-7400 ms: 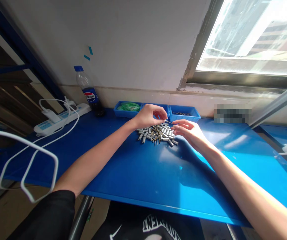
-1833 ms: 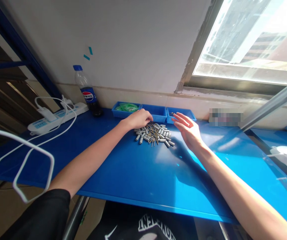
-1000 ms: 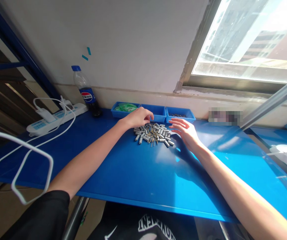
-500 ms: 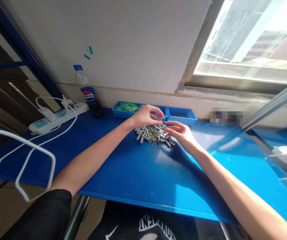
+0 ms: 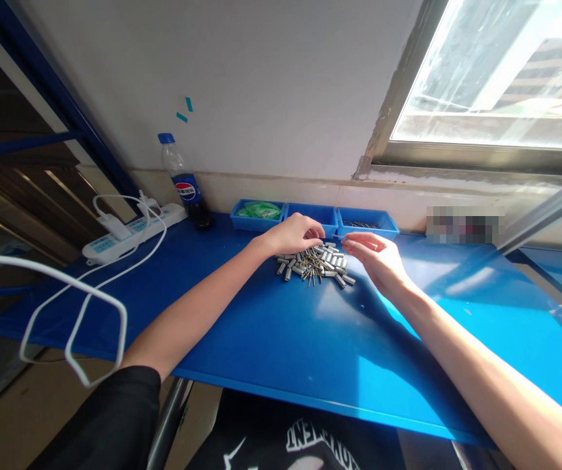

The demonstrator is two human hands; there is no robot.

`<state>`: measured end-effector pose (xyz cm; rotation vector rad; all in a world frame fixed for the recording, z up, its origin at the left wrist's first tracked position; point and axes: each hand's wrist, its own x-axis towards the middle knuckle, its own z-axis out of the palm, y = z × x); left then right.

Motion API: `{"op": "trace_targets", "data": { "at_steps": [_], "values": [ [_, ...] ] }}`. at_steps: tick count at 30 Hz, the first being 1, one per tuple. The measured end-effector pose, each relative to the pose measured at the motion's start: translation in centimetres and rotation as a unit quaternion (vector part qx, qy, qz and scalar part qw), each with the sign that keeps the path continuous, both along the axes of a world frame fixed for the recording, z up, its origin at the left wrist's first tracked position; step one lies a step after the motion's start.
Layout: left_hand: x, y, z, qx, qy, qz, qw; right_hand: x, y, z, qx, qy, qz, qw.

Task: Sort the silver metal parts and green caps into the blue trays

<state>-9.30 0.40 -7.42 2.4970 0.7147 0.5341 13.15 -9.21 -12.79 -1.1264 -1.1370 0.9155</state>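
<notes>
A loose pile of small grey metal sleeves (image 5: 339,260) and thin brass-coloured pins (image 5: 312,267) lies on the blue table. Over the pile's left and back part is my left hand (image 5: 294,235), its fingers curled towards the thumb; what they hold is too small to make out. My right hand (image 5: 377,260) hovers at the pile's right edge, thumb and fingertips pinched together. A faint thin sliver shows between the two hands, too blurred to name. Behind them stand three blue bins: one with green plastic bags (image 5: 260,210), a middle bin (image 5: 317,213) partly hidden, and one with dark thin pins (image 5: 360,224).
A cola bottle (image 5: 186,186) and a white power strip (image 5: 136,230) with plugs stand at the back left. White cables (image 5: 123,320) loop over the table's left edge. A clear slanted panel edge (image 5: 545,212) rises on the right, below the window.
The camera view has shifted, so the scene sits further right. My hands have drawn slightly apart; the right fingertips have closed into a pinch and the left fingers have curled in.
</notes>
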Motion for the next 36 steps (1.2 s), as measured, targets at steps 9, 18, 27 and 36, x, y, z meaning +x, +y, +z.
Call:
{"op": "trace_targets", "data": {
  "at_steps": [9,18,27,36],
  "values": [
    [-0.8,1.3,-1.7,0.105,0.188,0.072,0.974,1.8,0.6,-0.5,0.022,-0.017,-0.022,0.999],
    [-0.3,0.7,-1.7,0.096,0.176,0.091,0.975,0.8,0.0,-0.2,0.002,-0.054,-0.004,0.999],
    [-0.9,1.9,-1.5,0.062,0.07,0.074,0.993,0.0,-0.5,0.2,-0.037,-0.079,0.041,0.995],
    [-1.1,2.7,-1.6,0.076,0.01,0.054,0.996,0.1,0.0,-0.5,-0.044,-0.088,0.058,0.993]
  ]
}}
